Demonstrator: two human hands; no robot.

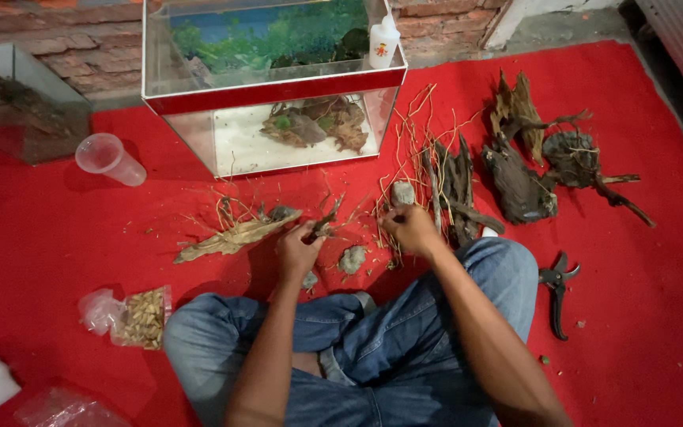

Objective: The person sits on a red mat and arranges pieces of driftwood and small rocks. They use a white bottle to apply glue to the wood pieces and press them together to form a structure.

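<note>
Item: aquascape wood assembly, fitting stage
Left hand [298,251]: closed around small driftwood piece [322,228], held just above the red mat [642,316]
Right hand [410,229]: fingers pinched narrow on thin twigs [405,158], grey stone [402,192] just beyond
Between hands: second stone [352,258]
Beyond hands: glass tank [278,87]
Right of right hand: pruning shears [556,291]
Next, by judgement: steady alignment of twig against wood

Both forearms stretched forward over crossed legs, left hand [298,251] curled closed, right hand [411,229] closed, knuckles up
</note>
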